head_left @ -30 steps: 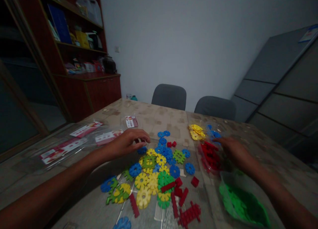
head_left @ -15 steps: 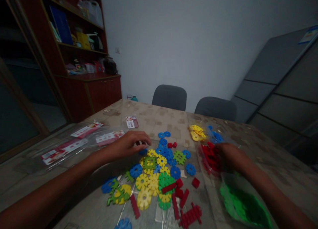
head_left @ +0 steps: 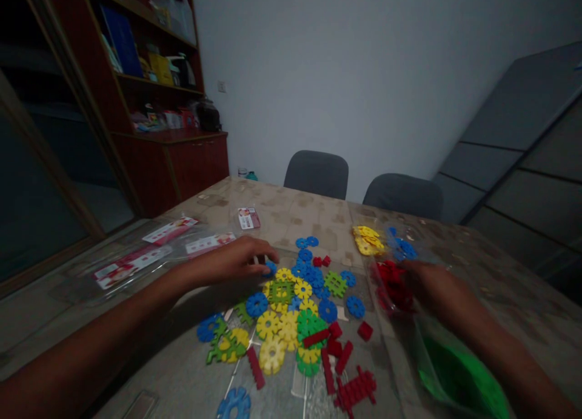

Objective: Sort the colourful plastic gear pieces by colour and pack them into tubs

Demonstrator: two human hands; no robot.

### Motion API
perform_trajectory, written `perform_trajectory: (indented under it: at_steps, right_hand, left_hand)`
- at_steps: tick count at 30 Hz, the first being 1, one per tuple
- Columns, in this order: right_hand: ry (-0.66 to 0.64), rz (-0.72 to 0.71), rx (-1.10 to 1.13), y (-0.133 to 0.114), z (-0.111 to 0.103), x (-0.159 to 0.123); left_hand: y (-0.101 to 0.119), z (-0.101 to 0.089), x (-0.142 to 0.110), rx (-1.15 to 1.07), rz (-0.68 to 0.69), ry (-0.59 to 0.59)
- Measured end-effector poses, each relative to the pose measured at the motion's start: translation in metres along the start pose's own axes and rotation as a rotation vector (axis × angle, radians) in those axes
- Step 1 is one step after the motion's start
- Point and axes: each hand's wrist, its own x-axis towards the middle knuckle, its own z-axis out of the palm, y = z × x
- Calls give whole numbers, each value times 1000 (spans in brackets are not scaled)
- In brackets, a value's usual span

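My left hand (head_left: 248, 255) hovers at the left of the pile, its fingers curved and apart. Its thumb tip is close to a blue notched disc (head_left: 271, 268); whether they touch I cannot tell. Under it and to the right spread yellow notched discs (head_left: 271, 353), green discs (head_left: 308, 325), light green grid pieces (head_left: 335, 284) and red bars (head_left: 256, 368). At the right, my right hand (head_left: 421, 279) reaches to the edge of a clear container of red pieces (head_left: 391, 282). Its fingers are blurred and partly hidden, so any piece in them does not show.
A clear container of green pieces (head_left: 459, 370) stands under my right forearm. Beyond are bags of yellow pieces (head_left: 368, 240) and blue pieces (head_left: 404, 247). Clear packaging with printed cards (head_left: 131, 267) lies at the left. Two grey chairs (head_left: 316, 174) stand behind the table.
The view has shifted slightly, so the scene sits a little further right. My left hand stays by the blue disc, and my right hand remains at the red pieces.
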Motion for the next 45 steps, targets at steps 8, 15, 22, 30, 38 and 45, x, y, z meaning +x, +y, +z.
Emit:
perform_trajectory:
  at_steps: [8,15,22,30,38,45]
  right_hand:
    - [-271,-365,288,-67,29,-81]
    - [-153,-424,271,-95,68,-78]
    - [-106,-545,398,-99,60,-74]
    - [-194,-494,464,-98,41,-73]
    - [-64,-487,431,-141,27,-61]
    - [-90,-465,301,-140,33,-49]
  left_hand:
    - [8,-2,-7,57,-228,-181]
    - [11,10,-5,59,-262,-297]
    - [17,8,-3,23,-238,-304]
    - [9,15,-3,63,-252,-365]
    - [26,25,-2,273,-266,-366]
    - [39,20,-4,289,-260,-321]
